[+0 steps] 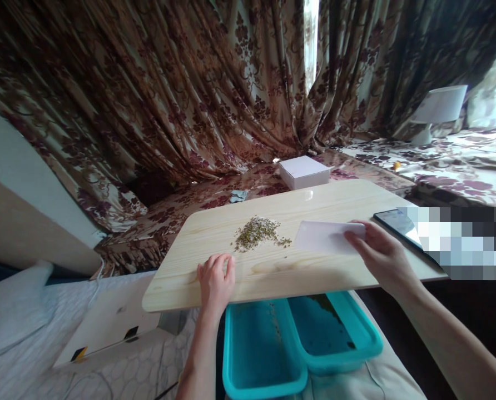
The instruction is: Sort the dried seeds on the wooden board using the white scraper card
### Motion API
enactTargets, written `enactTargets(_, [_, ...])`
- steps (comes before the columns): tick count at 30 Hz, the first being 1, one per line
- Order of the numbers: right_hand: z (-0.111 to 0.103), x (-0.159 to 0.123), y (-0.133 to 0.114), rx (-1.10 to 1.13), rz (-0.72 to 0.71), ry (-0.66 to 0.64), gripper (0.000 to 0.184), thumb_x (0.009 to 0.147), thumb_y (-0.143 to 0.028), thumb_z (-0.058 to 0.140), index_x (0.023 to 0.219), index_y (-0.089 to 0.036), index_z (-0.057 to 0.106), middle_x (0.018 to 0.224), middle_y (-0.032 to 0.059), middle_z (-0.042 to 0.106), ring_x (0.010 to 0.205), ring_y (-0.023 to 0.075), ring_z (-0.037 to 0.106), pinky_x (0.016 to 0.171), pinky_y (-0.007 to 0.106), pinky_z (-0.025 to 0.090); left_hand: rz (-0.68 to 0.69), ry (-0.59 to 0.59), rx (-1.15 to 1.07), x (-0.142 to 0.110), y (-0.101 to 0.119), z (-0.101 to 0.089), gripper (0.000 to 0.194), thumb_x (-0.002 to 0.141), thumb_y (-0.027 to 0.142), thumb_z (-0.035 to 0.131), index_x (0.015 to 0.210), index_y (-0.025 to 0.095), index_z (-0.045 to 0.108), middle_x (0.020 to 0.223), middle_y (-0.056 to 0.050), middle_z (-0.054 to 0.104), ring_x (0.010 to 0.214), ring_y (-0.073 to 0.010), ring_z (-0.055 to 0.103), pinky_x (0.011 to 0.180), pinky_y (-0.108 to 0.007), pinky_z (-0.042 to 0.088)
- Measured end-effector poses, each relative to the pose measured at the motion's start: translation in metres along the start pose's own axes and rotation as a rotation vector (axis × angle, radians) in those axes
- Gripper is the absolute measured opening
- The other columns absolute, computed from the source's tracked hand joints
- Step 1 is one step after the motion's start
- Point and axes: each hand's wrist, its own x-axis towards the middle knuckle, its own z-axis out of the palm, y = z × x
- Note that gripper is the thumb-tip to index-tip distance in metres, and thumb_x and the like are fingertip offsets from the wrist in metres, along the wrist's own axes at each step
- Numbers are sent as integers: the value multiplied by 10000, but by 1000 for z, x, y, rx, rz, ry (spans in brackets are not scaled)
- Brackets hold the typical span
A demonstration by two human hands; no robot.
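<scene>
"Call it for me, biggest thing first!"

"Right: patterned curtains (214, 89) across the back, and in front of me the pale wooden tabletop (315, 278). Under its near edge sit two bins, the left teal bin (228, 355) and the right teal bin (373, 345), which has dark green bits inside."

"And your hands?"

"My left hand (216, 278) is on the near part of the board, holding nothing, fingers loosely together and a little curled. My right hand (383, 255) has the white card (329, 236) pinched by its right end, thumb above; the fingers beneath are partly hidden. A dark-edged device (398, 225) lies just beyond that hand."

"Where's the mixed pile?"

"The grain pile (256, 232), green and pale, is on the board, left of the card and beyond my left hand. Smaller yet, the stray grains (284, 242) lie between pile and card, just beside the card's left edge."

"How should that card be handled?"

"I'd say low and nearly flat, with a light, even pinch: a sharp flick could scatter such small grains. My left hand seems well placed to steady the board, clear of the pile."
</scene>
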Motion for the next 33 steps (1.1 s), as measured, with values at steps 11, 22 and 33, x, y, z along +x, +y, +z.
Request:
enactTargets(11, [31, 26, 23, -95, -140, -18, 301, 753, -474, 663, 913, -222, 632, 781, 25, 666, 712, 183, 619, 655, 295, 508, -24, -22, -6, -1, 1, -2, 287, 921, 381, 446, 955, 236, 691, 1060, -79, 700, 1011, -229, 620, 1050, -480, 303])
enactTargets(22, [28, 23, 21, -77, -135, -59, 281, 765, -458, 658, 922, -230, 617, 813, 35, 677, 745, 194, 631, 683, 302, 512, -19, -11, 3, 0, -1, 0, 281, 916, 379, 456, 949, 235, 696, 1052, -80, 697, 1006, -231, 623, 1057, -487, 308])
enactTargets(33, [25, 20, 17, -111, -161, -88, 306, 779, -472, 653, 945, -217, 622, 800, 36, 678, 721, 184, 628, 641, 280, 506, -28, 14, -12, -3, 8, -4, 294, 931, 374, 431, 964, 232, 687, 1071, -86, 698, 1024, -232, 616, 1070, -494, 281])
